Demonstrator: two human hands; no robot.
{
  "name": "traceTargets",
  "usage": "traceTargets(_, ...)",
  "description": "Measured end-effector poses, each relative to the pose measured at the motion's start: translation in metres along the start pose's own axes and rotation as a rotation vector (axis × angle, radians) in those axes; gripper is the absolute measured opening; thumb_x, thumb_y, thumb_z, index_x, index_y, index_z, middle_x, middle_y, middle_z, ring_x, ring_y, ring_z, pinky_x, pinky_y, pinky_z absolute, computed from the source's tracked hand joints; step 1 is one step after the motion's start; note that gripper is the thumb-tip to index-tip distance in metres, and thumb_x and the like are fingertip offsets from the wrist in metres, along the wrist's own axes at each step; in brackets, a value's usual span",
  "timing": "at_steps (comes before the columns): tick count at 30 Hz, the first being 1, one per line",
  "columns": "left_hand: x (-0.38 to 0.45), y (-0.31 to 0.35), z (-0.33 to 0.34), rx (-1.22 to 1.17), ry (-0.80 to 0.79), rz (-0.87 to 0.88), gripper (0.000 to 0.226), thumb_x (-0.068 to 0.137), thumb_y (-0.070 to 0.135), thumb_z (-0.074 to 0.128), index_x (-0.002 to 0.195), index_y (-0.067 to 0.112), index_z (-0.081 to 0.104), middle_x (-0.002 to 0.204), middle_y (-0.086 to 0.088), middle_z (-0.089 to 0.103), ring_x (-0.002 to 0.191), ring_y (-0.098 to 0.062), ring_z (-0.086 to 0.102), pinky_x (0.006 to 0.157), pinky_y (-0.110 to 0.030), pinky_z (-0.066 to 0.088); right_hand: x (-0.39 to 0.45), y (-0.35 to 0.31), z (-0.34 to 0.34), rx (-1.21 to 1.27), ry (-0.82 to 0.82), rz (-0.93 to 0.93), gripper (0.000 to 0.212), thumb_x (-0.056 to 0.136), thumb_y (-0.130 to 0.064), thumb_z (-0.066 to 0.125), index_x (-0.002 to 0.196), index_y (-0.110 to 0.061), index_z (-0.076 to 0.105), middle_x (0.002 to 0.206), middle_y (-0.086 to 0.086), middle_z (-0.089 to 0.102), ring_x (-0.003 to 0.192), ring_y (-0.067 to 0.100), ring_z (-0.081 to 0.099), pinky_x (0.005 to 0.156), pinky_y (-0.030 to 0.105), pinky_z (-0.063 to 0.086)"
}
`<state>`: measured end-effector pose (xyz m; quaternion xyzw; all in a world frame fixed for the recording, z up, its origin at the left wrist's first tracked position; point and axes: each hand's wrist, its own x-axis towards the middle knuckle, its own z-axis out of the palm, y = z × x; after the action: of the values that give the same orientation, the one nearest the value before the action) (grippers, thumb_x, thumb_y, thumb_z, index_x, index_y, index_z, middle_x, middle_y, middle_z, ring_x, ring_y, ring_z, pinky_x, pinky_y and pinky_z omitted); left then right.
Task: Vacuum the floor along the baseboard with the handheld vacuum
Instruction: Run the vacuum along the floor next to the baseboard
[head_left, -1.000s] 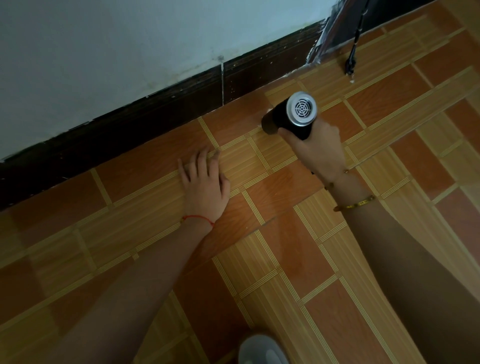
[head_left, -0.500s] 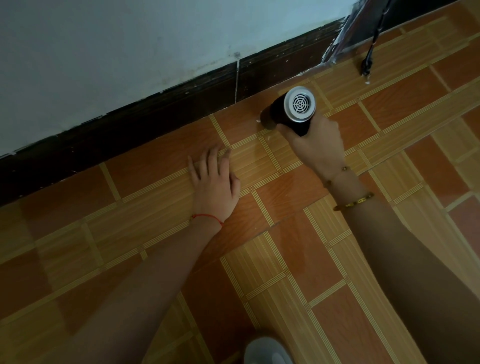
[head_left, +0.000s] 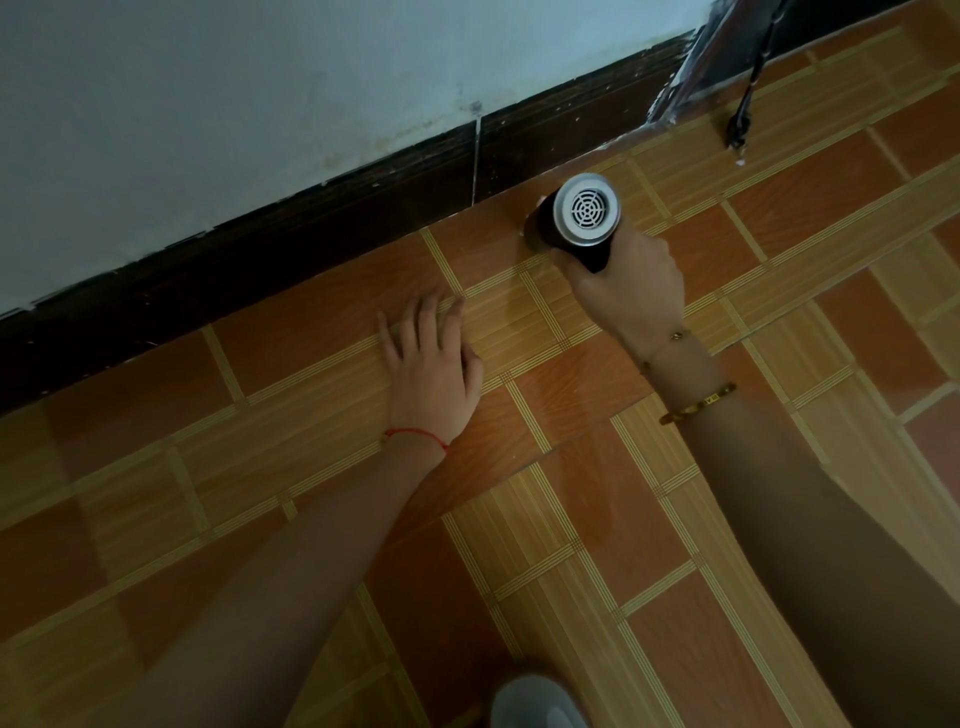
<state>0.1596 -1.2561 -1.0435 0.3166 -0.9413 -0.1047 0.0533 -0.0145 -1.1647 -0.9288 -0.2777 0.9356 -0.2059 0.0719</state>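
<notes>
My right hand (head_left: 631, 296) grips the black handheld vacuum (head_left: 576, 218), whose silver vented rear cap faces the camera. Its nozzle end is hidden below the body and points down at the orange tiled floor (head_left: 613, 540), a short way in front of the dark baseboard (head_left: 322, 244). My left hand (head_left: 434, 366) lies flat on the tiles with its fingers spread, to the left of the vacuum and apart from it. A red string circles the left wrist and gold bracelets the right.
A pale wall (head_left: 260, 104) rises above the baseboard. A black cable end (head_left: 740, 124) hangs to the floor at the upper right beside a plastic-wrapped dark edge (head_left: 691, 67). A white shoe tip (head_left: 537, 704) shows at the bottom.
My right hand has carried the vacuum toward the baseboard and a little to the right along it. My left hand stays flat on the tiles.
</notes>
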Motion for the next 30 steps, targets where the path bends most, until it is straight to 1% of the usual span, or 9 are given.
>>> traceTargets(2,0.000,0.000,0.000,0.003,-0.004,0.000,0.057,0.095,0.034,0.036,0.148,0.017,0.040,0.154,-0.011,0.040,0.144,-0.032,0.033,0.120,-0.062,0.018,-0.002,0.000,0.000,0.032,-0.012,-0.003,0.066,0.083,-0.057,0.061,0.130,-0.012,0.050,0.104,0.004,0.069,0.093,0.024,0.066,0.072,0.038,0.055)
traceTargets(6,0.000,0.000,-0.001,0.001,-0.005,0.004,0.056,0.095,0.035,0.035,0.147,0.016,0.041,0.154,-0.010,0.040,0.145,-0.031,0.032,0.120,-0.062,0.017,-0.005,0.000,0.002,0.097,-0.068,-0.027,0.064,0.080,-0.058,0.063,0.127,-0.016,0.053,0.103,-0.001,0.069,0.093,0.019,0.066,0.072,0.036,0.056)
traceTargets(12,0.000,0.001,-0.002,0.004,-0.002,0.006,0.056,0.095,0.034,0.034,0.147,0.016,0.042,0.154,-0.011,0.040,0.144,-0.032,0.033,0.120,-0.062,0.017,-0.001,0.006,-0.001,0.009,0.032,0.045,0.062,0.084,-0.055,0.062,0.129,-0.013,0.051,0.104,0.005,0.069,0.092,0.027,0.066,0.074,0.042,0.056)
traceTargets(16,0.000,0.000,-0.001,0.017,-0.018,0.005,0.056,0.096,0.034,0.035,0.148,0.016,0.040,0.155,-0.011,0.038,0.145,-0.032,0.031,0.121,-0.061,0.015,-0.003,0.009,-0.003,0.068,-0.076,-0.008,0.067,0.080,-0.060,0.061,0.128,-0.013,0.052,0.101,0.002,0.069,0.091,0.022,0.066,0.073,0.039,0.057)
traceTargets(17,0.000,0.000,-0.001,0.020,-0.022,0.005,0.056,0.096,0.034,0.035,0.149,0.016,0.039,0.155,-0.011,0.038,0.145,-0.032,0.031,0.121,-0.061,0.015,-0.004,0.009,-0.003,0.072,-0.080,-0.009,0.068,0.079,-0.061,0.060,0.127,-0.014,0.053,0.101,0.001,0.069,0.091,0.022,0.066,0.073,0.039,0.057)
traceTargets(22,0.000,0.001,-0.001,0.004,0.004,0.005,0.055,0.095,0.032,0.035,0.147,0.015,0.042,0.153,-0.012,0.041,0.143,-0.033,0.034,0.121,-0.062,0.017,-0.006,0.014,-0.003,0.015,0.036,0.097,0.066,0.085,-0.056,0.060,0.133,-0.013,0.047,0.108,0.007,0.068,0.095,0.029,0.066,0.075,0.043,0.056)
traceTargets(24,0.000,0.001,-0.002,0.005,0.002,0.003,0.055,0.095,0.033,0.035,0.147,0.016,0.042,0.153,-0.012,0.041,0.143,-0.033,0.034,0.120,-0.062,0.018,-0.007,0.017,-0.006,0.022,0.053,0.113,0.067,0.085,-0.055,0.061,0.135,-0.013,0.046,0.110,0.009,0.068,0.097,0.030,0.066,0.076,0.044,0.056)
traceTargets(28,0.000,0.001,-0.002,0.008,0.000,0.004,0.056,0.095,0.033,0.035,0.148,0.016,0.041,0.153,-0.013,0.040,0.144,-0.033,0.033,0.120,-0.062,0.018,-0.010,0.020,-0.007,0.123,-0.045,0.049,0.067,0.081,-0.054,0.065,0.133,-0.015,0.049,0.109,0.004,0.069,0.098,0.024,0.066,0.079,0.042,0.057)
traceTargets(30,-0.001,0.001,-0.001,0.006,0.005,0.003,0.055,0.095,0.033,0.036,0.148,0.016,0.041,0.154,-0.013,0.040,0.144,-0.033,0.032,0.120,-0.062,0.018,-0.011,0.021,-0.005,0.124,-0.070,0.024,0.067,0.080,-0.056,0.065,0.131,-0.015,0.050,0.107,0.003,0.069,0.096,0.021,0.066,0.078,0.040,0.057)
